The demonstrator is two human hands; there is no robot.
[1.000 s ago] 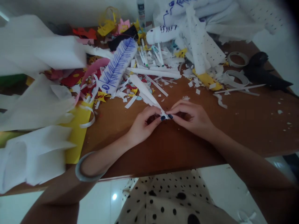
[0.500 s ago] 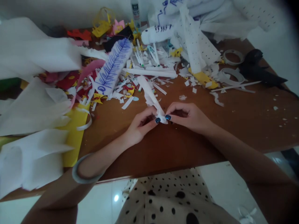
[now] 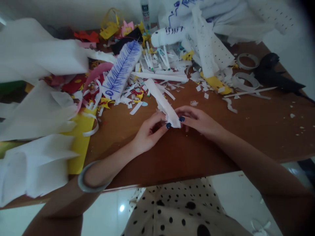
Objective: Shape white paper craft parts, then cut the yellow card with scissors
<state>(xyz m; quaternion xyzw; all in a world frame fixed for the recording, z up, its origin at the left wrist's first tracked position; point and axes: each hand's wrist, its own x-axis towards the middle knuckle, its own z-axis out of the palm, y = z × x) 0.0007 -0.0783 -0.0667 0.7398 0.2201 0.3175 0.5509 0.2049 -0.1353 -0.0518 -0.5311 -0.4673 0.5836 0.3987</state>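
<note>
Here, label by label:
Left hand point(image 3: 150, 132): fingers pinched shut on the near end of a folded white paper strip point(image 3: 163, 104), thumb tip pressed to its lower corner.
Right hand point(image 3: 200, 121): fingers laid flatter and part open, thumb and forefinger nipping the same near end from the opposite side.
Paper strip: held low over the counter point(image 3: 246, 131), near end between the two sets of fingertips, far end running up and away into the scraps beyond.
Beyond the fingers: paper scraps point(image 3: 137, 95) in white, yellow and red; a white cut-out with blue pen strokes point(image 3: 121, 70); a glue bottle point(image 3: 145, 11) at the far edge.
Right of the fingers, well apart: tape rolls point(image 3: 247, 60) and a black paper shape point(image 3: 275, 77).
Left of the fingers: big white sheets point(image 3: 36, 108) over yellow card point(image 3: 80, 144).
Progress, as a judgement: strip already cut and folded lengthwise, near end being worked; not yet joined to anything, so finishing and fixing seemingly left.
</note>
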